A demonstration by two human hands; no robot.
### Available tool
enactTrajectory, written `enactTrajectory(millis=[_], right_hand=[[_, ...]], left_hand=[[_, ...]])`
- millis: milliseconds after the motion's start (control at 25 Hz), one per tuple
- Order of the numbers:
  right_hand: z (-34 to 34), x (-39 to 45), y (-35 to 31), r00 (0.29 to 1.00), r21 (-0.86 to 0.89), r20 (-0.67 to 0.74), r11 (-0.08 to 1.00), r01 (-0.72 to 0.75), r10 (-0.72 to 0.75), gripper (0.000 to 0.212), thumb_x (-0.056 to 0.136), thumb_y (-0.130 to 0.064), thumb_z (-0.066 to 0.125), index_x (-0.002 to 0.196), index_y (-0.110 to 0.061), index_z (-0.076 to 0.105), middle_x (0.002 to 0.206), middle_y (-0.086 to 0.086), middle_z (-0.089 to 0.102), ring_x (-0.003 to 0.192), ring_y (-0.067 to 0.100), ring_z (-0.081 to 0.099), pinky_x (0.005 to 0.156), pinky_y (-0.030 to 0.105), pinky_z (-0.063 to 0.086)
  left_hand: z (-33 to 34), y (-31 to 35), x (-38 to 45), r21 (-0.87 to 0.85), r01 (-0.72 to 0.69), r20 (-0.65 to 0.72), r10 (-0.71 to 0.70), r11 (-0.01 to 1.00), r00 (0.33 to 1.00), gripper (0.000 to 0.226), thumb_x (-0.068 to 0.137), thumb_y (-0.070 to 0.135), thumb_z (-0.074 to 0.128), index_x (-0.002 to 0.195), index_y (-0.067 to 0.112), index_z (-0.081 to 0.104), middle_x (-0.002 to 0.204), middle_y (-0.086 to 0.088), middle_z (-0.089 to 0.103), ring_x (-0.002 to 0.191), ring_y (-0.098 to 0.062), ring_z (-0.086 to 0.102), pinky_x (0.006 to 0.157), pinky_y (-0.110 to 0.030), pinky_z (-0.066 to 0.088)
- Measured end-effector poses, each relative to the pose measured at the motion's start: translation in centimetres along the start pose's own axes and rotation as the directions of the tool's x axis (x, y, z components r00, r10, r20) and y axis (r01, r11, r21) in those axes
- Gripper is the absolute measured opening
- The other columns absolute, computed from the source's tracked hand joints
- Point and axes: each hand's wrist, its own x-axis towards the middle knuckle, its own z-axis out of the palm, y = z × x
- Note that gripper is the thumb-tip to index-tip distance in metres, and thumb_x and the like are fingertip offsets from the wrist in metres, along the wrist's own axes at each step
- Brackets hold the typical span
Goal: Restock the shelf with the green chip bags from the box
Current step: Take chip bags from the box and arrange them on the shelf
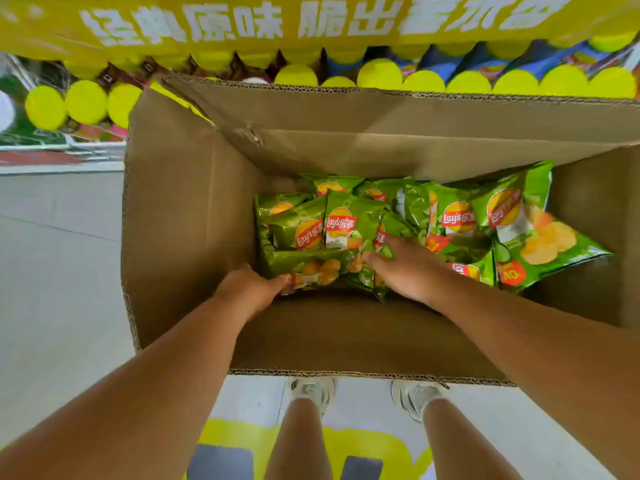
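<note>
1. The green bags [349, 223] in the box [187, 216] carry a red banner on a yellow disc reading "Lay's" followed by Chinese characters, "乐事".
2. The big bag [526, 223] at the right shows the same logo, tilted, and a red badge near its lower corner with "10"; the rest of the badge is too blurred to read.
3. The yellow banner [311, 19] along the top bears large white Chinese characters, partly blurred; "原味" and "脆出" are legible.
</note>
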Motion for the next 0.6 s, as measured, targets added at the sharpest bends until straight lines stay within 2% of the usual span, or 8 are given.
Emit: enactTrajectory(millis=[120,200,280,440,520,600], right_hand=[[2.8,5.1,0.9,0.998,0.183,0.013,0.981,-0.061,0.06,0.079,0.092,-0.074,0.042,0.154,-0.027,0.036,0.153,0.006,0.047,0.131,0.03,0.053,0.096,0.036,0.046],[4.3,8.1,1.5,0.997,0.283,0.016,0.956,-0.081,0.08,0.073,0.092,-0.069,0.049,0.147,-0.022,0.045,0.143,0.003,0.057,0.121,0.026,0.058,0.09,0.033,0.045],[5.3,10.6,1.8,0.992,0.361,0.011,0.925,-0.121,0.125,0.07,0.091,-0.066,0.055,0.141,-0.018,0.052,0.132,0.003,0.063,0.113,0.025,0.061,0.085,0.031,0.045],[6.9,13.9,1.8,0.978,0.495,-0.043,0.855,-0.156,0.203,0.078,0.078,-0.071,0.063,0.134,-0.017,0.057,0.123,0.001,0.067,0.114,0.028,0.063,0.096,0.037,0.051],[7.4,14.7,1.2,0.968,0.554,-0.081,0.818,-0.154,0.236,0.08,0.075,-0.068,0.072,0.136,-0.017,0.057,0.126,0.0,0.065,0.119,0.027,0.061,0.103,0.038,0.049],[8.0,15.7,0.8,0.952,0.627,-0.152,0.771,-0.114,0.265,0.093,0.058,-0.07,0.078,0.134,-0.02,0.059,0.126,-0.004,0.068,0.117,0.024,0.064,0.103,0.039,0.051]], left_hand=[[1.2,-0.2,4.6,0.026,-0.021,0.024,0.021,0.999,0.999,0.088,0.084,0.057,0.071,0.15,0.011,0.036,0.148,-0.014,0.048,0.131,-0.033,0.05,0.096,-0.037,0.045],[1.9,-0.8,7.0,0.07,-0.059,0.048,0.056,0.996,0.997,0.081,0.08,0.052,0.078,0.144,0.013,0.047,0.139,-0.011,0.057,0.122,-0.029,0.057,0.088,-0.033,0.047],[2.5,-1.6,9.0,0.047,-0.116,0.076,0.112,0.992,0.991,0.074,0.075,0.045,0.084,0.139,0.021,0.054,0.133,-0.006,0.063,0.114,-0.024,0.061,0.09,-0.032,0.05],[3.7,-2.9,11.0,-0.023,-0.206,0.088,0.208,0.978,0.974,0.069,0.076,0.031,0.087,0.137,0.023,0.057,0.133,-0.004,0.064,0.116,-0.023,0.061,0.086,-0.025,0.043],[4.4,-3.1,11.8,-0.032,-0.219,0.044,0.22,0.975,0.975,0.066,0.078,0.033,0.085,0.137,0.022,0.058,0.132,-0.005,0.064,0.117,-0.025,0.061,0.085,-0.025,0.042],[4.8,-3.1,12.4,-0.044,-0.233,-0.025,0.232,0.971,0.972,0.063,0.08,0.038,0.082,0.136,0.021,0.058,0.131,-0.007,0.065,0.117,-0.028,0.061,0.087,-0.027,0.045]])
